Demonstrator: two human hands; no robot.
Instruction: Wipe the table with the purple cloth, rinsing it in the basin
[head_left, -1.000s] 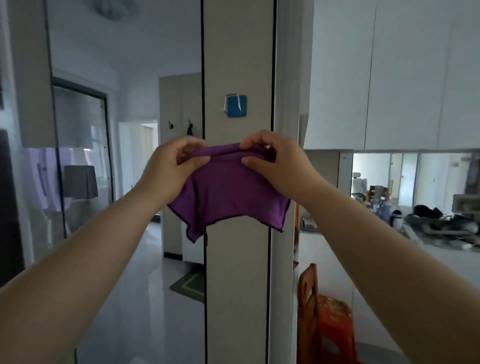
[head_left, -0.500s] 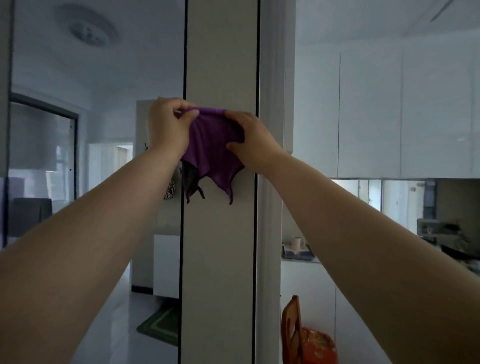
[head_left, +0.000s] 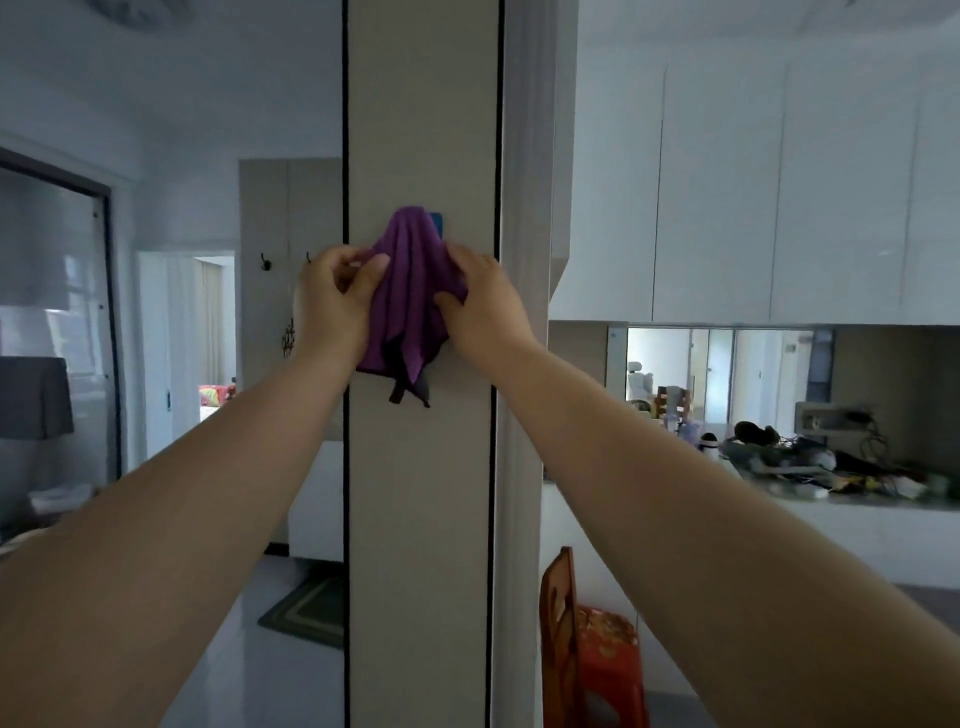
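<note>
Purple cloth (head_left: 408, 291), pinched at each side by left hand (head_left: 332, 301) and right hand (head_left: 483, 306) over the blue hook (head_left: 439, 223), was judged liable to slip off if tugged.

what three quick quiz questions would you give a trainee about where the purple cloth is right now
1. True or false: the purple fabric cloth lies flat on a table.
2. Pick one: what peeks out behind the top of the cloth? A, a small blue square wall hook. B, a metal tap. C, a white cup.
3. Short answer: how many hands grip the cloth?

Key
1. False: it hangs bunched against the tall beige pillar.
2. A.
3. Two: the left hand and the right hand each hold one side of it.
</note>
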